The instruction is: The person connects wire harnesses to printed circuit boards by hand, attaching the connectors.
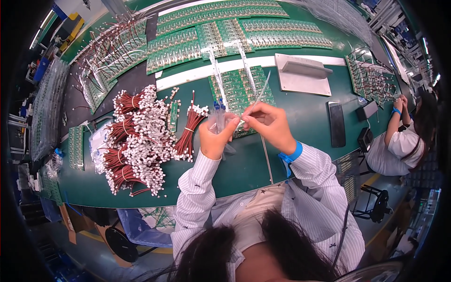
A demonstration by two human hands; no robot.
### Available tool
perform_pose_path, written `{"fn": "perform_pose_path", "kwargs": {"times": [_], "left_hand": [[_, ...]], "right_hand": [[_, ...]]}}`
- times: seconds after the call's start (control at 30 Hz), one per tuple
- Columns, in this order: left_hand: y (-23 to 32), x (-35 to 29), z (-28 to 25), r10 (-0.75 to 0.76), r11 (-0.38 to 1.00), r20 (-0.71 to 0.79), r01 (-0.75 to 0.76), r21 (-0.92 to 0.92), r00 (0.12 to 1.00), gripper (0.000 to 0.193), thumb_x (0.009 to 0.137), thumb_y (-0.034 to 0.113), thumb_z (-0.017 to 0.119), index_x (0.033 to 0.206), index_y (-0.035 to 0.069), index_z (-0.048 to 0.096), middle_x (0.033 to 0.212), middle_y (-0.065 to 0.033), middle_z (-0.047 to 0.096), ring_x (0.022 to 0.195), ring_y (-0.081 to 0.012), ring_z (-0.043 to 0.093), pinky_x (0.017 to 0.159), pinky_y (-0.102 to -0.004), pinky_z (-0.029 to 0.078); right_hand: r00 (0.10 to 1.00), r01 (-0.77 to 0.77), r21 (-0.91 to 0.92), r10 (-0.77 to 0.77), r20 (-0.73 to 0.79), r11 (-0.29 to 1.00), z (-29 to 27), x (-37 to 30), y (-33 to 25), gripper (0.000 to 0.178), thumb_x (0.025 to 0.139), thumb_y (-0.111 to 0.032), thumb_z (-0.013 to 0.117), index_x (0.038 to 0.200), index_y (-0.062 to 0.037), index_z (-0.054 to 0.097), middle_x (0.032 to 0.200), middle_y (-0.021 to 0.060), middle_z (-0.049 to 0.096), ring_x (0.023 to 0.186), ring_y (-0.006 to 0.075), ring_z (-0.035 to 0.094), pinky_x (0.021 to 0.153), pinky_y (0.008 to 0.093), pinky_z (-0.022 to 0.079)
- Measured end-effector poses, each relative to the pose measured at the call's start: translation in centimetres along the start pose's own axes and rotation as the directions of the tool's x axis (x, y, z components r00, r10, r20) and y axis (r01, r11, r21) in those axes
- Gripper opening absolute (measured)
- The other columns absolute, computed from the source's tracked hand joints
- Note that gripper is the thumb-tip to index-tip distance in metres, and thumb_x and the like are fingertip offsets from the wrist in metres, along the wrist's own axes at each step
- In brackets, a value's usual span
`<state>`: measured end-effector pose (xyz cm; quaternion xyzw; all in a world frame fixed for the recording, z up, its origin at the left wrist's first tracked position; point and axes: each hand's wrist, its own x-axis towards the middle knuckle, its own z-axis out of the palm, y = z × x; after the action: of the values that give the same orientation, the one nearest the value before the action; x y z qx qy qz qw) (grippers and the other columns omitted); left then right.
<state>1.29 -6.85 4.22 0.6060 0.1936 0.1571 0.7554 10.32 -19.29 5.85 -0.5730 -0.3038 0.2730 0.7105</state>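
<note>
Above the near part of the green bench, both my hands meet at their fingertips. My left hand (217, 136) is closed around a crinkled clear plastic piece with blue tips (219, 106); its exact kind is unclear. My right hand (270, 123) pinches a thin whitish strip (264, 88), which slants up and away from the fingers. What lies between the two sets of fingertips is too small to make out. Behind the hands is a panel of green circuit boards (256, 77), with white strips (246, 68) lying lengthwise across it.
Bundled red-brown wires with white connectors (124, 155) are heaped at left; one bundle (189, 134) lies closer. Circuit board panels (197, 49) line the back. A metal bracket (304, 77), a black phone (336, 124) and wired boards (371, 77) are at right, near another person (397, 141).
</note>
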Motion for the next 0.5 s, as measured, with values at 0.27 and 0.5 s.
{"fn": "perform_pose_path", "kwargs": {"times": [0.27,0.5], "left_hand": [[0.7,0.0,-0.4,-0.019,1.000,-0.017,0.019,0.018,1.000,0.020,0.076,0.018,0.061,0.088,0.003,0.061,0.056,0.0040,0.048,0.044,-0.0023,0.040,0.039,-0.0164,0.027],[0.5,0.2,-0.4,0.006,0.999,-0.004,-0.006,0.042,1.000,0.020,0.077,0.019,0.060,0.088,0.003,0.061,0.054,0.0036,0.047,0.044,-0.0022,0.040,0.039,-0.0164,0.026]], "right_hand": [[0.968,0.193,-0.610,-0.252,-0.010,0.768,-6.0,1.3,1.3,0.006,0.077,-0.002,0.054,0.080,0.0028,0.052,0.077,0.0068,0.053,0.066,0.0125,0.054,0.059,0.0228,0.044],[0.984,0.121,-0.751,-0.176,0.006,0.649,-6.5,2.2,4.0,0.006,0.075,-0.006,0.055,0.076,-0.0007,0.051,0.072,0.0067,0.049,0.057,0.0184,0.049,0.052,0.0274,0.038]]}}
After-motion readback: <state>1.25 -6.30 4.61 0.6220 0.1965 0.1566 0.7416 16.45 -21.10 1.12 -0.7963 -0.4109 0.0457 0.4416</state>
